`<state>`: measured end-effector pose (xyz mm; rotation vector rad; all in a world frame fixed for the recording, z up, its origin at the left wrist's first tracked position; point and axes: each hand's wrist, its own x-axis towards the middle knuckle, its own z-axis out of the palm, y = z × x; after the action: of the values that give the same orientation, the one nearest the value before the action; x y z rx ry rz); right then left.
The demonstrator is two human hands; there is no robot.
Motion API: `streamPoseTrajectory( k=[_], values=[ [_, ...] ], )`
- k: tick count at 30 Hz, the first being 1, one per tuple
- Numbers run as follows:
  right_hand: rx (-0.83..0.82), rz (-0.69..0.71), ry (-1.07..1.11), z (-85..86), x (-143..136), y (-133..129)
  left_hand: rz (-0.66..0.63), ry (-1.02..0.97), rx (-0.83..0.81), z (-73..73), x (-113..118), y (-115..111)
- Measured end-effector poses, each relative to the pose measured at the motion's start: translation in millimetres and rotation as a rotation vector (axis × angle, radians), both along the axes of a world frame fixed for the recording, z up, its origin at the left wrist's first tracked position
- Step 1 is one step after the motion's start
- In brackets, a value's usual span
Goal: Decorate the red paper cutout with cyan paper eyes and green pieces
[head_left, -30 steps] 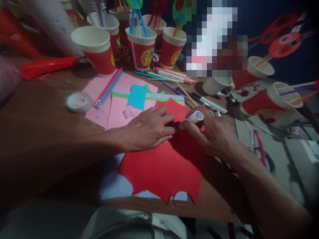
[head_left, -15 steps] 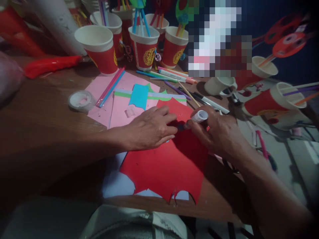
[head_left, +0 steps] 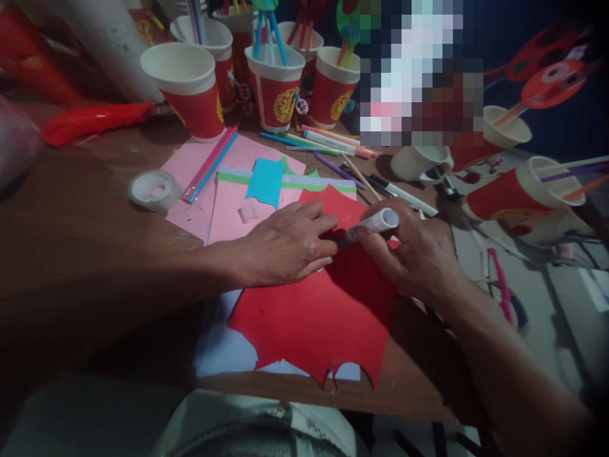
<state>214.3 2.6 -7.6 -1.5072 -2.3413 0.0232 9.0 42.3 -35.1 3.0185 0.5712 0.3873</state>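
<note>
In my right hand (head_left: 413,247) is a white marker (head_left: 380,221), held between thumb and fingers and tilted, its lower end down near my left fingertips. My left hand (head_left: 297,241) rests on a red sheet (head_left: 314,317) with scalloped cut edges. Its fingers are curled and pressed together at the tips. A tiny pale-blue bit shows under the little finger; whatever else the fingers hold is hidden. Beneath the red sheet lie white paper (head_left: 223,349) and pink sheets (head_left: 228,219). A blue cut piece (head_left: 265,183) lies beyond my left hand.
Red paper cups (head_left: 190,95) line the back, several holding straws. A tape roll (head_left: 155,190) sits at left, near wrapped straws (head_left: 212,165). Loose markers (head_left: 333,145) and a white mug (head_left: 421,162) lie behind the sheets. Pink-handled scissors (head_left: 502,285) are at right.
The marker in my right hand has tilted slightly and shifted a little. My left hand stays in place on the red sheet.
</note>
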Motion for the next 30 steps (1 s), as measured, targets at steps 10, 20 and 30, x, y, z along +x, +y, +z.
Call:
streamPoseTrajectory(
  k=[10, 20, 30],
  values=[
    [-0.03, -0.078, -0.176, 0.7, -9, 3, 0.0, -0.015, 0.003, -1.4, -1, 0],
    [-0.032, -0.062, -0.16, -0.2, 0, 2, 0.012, 0.009, 0.007, 0.1, -1, -1],
    [0.006, -0.039, 0.059, 6.1, 2, -4, 0.011, 0.019, 0.011, -0.2, 0, -1]
  ],
)
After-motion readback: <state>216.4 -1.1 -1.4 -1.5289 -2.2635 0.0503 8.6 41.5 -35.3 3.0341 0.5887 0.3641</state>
